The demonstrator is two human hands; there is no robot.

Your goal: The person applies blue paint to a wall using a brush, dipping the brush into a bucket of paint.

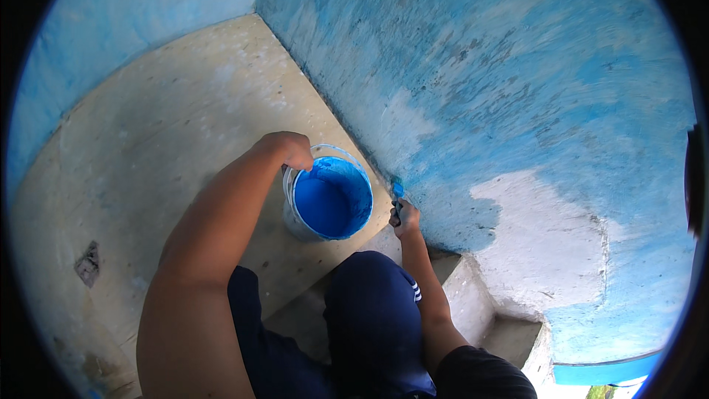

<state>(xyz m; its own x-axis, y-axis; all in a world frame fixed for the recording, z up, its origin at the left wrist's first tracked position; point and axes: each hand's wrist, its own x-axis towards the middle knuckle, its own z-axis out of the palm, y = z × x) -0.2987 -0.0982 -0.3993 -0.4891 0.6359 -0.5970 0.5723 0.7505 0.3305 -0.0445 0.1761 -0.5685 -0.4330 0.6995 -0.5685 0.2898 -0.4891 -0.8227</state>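
Observation:
A white bucket with blue paint inside stands on the pale landing, close to the right-hand wall. My left hand is closed at its far left rim, where the thin white handle meets it; the fingertips are partly hidden. To the right of the bucket, my right hand grips a paintbrush by its dark handle. The bristles are coated in blue and touch the foot of the wall, or are very near it.
Patchy blue covers the right wall, with a bare whitish patch low down. Another blue wall meets it at the far corner. Concrete steps drop away at the lower right. My knee is just below the bucket. A dark chip marks the landing.

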